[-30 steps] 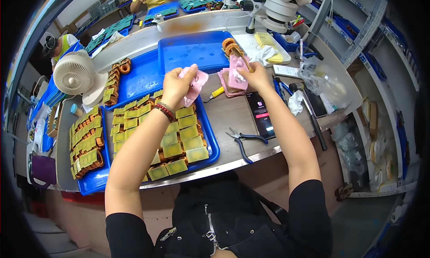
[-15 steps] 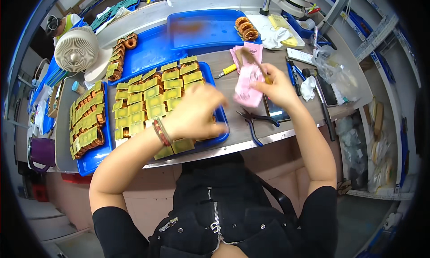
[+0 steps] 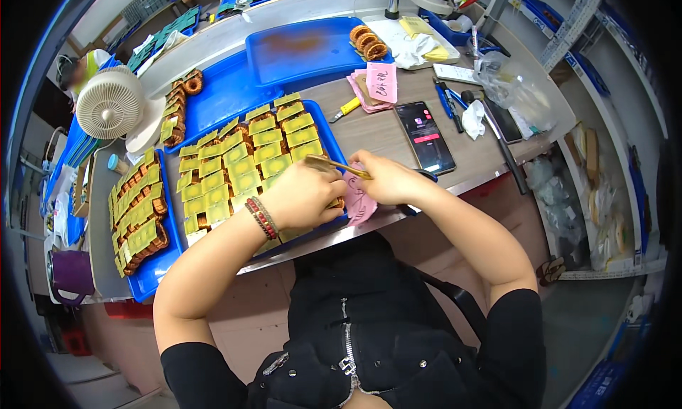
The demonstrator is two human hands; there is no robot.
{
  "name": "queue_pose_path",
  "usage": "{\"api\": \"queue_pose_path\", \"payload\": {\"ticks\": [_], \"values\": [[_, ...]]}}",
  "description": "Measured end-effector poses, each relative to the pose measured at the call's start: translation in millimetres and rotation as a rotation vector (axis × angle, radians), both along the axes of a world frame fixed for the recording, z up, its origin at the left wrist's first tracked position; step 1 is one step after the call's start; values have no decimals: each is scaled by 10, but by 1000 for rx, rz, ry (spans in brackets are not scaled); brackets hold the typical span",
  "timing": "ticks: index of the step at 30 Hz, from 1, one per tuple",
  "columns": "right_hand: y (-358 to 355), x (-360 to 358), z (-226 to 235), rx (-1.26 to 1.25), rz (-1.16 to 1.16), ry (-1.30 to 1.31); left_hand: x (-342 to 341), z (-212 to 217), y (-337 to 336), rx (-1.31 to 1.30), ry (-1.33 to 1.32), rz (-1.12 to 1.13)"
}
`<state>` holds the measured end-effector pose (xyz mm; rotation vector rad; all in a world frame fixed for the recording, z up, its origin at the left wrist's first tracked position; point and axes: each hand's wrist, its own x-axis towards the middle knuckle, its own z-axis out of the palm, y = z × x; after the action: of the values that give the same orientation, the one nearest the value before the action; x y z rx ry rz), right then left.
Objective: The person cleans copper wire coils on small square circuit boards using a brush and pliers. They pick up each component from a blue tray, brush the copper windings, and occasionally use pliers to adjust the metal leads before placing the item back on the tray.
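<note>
My right hand [image 3: 387, 178] is closed on a crumpled pink paper slip [image 3: 361, 204] and a slim golden-brown stick, which looks like a brush [image 3: 353, 170]. The stick's wider end points left, above my left hand. Curled over the near right part of a blue tray [image 3: 339, 140] is my left hand [image 3: 305, 196], its fingertips closed beside the slip's left edge. What they pinch is mostly hidden. Rows of copper-wound coils topped with yellow square pieces [image 3: 244, 162] fill that tray. Behind my right hand, pliers [image 3: 426, 175] are mostly covered.
A phone [image 3: 426, 137], a yellow cutter [image 3: 346, 109] and pink slips [image 3: 381, 82] lie beyond my right hand. More coils stand in the left tray [image 3: 145, 288]. A fan [image 3: 110, 104] is at far left. Pens, a dark rod [image 3: 506, 146] and plastic bags lie right.
My right hand has moved left and nearer with the slip and stick, meeting my left hand at the tray's edge. My left fingers have closed. The phone is now uncovered; the view has shifted slightly.
</note>
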<state>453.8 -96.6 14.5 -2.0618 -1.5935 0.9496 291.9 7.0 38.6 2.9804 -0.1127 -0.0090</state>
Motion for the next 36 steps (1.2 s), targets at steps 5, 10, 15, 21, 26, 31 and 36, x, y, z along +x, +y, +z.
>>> {"api": "queue_pose_path", "payload": {"ticks": [5,10,15,21,26,31,36], "values": [[102,-130,-122,73,-76,40,-41,4,22,-69,-54,-15],[43,-101,-35,83,-132,63,-96,-74,27,7,-198,-37],[-30,-24,-294,208,-128,125,-53,-44,11,15,-88,-31],[-80,-12,-139,215,-175,201,36,-19,-157,55,44,145],[-161,287,-125,266,-375,462,-162,142,-302,84,-340,152],[-115,517,-415,554,-337,98,-842,297,-672,55,-511,384],[-88,310,-415,457,-311,425,-1766,-14,-895,-171,-709,861]]}}
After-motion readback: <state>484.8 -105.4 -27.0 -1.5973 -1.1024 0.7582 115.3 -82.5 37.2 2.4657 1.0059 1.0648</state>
